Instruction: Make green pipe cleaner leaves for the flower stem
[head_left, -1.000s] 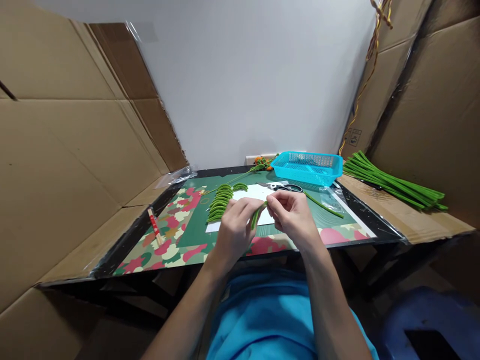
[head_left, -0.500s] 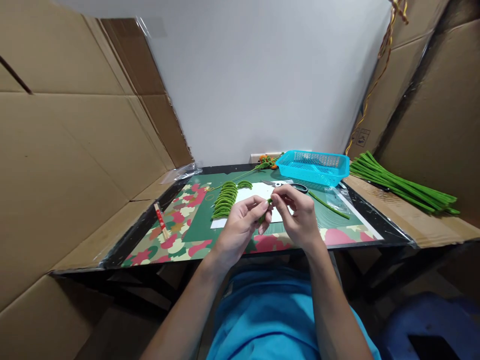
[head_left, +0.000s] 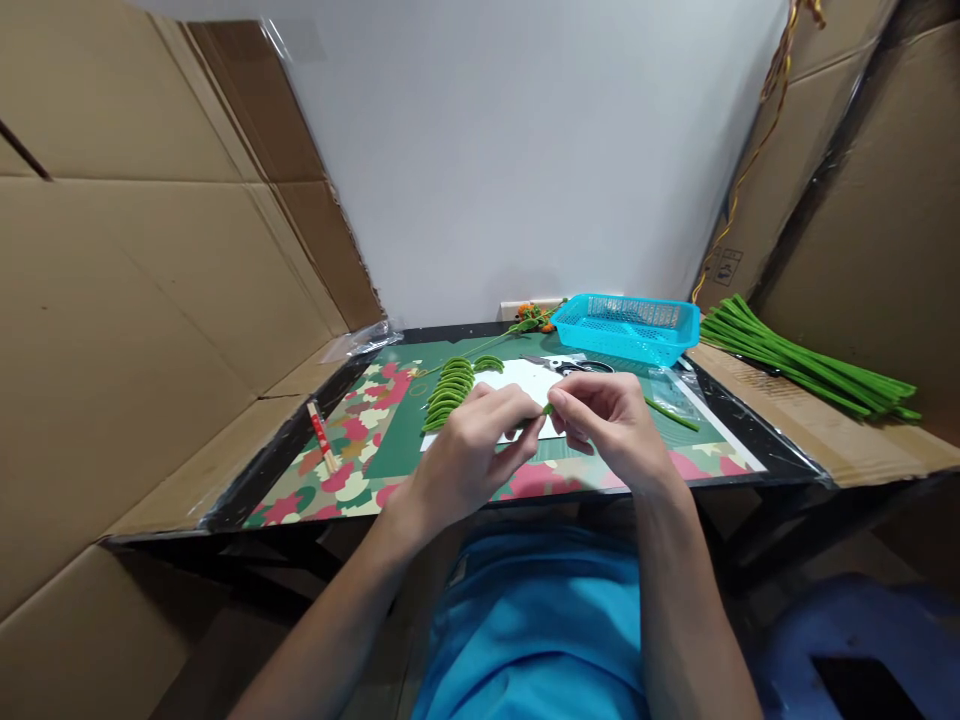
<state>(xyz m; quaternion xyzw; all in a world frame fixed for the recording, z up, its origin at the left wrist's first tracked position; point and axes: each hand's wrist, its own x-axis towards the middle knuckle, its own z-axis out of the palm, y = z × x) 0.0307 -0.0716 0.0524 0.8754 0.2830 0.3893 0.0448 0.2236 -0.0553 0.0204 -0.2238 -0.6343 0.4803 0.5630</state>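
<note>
Between my left hand (head_left: pixel 484 440) and my right hand (head_left: pixel 611 425) is a small piece of green pipe cleaner (head_left: pixel 548 410), pinched by the fingertips of both; most of it is hidden by the fingers. Behind my left hand a column of curved green pipe cleaner pieces (head_left: pixel 450 392) lies at the left of a white sheet (head_left: pixel 525 378). One more curved piece (head_left: pixel 489 364) rests apart, just right of the column's top. Beyond my right hand lie scissors (head_left: pixel 577 367) with dark handles. A straight green pipe cleaner (head_left: pixel 671 414) is partly covered by that hand.
A blue plastic basket (head_left: pixel 626 330) stands at the back right, beside orange and green flower-like pieces (head_left: pixel 534 317). A bundle of green pipe cleaners (head_left: pixel 810 360) lies on cardboard at the right. Red-wrapped chopsticks (head_left: pixel 322 437) lie at the left. Cardboard walls (head_left: pixel 150 270) flank the table.
My left hand has turned over so its back faces up, with fingers pointing to the right. My right hand has shifted slightly right. The green piece stays between the fingertips.
</note>
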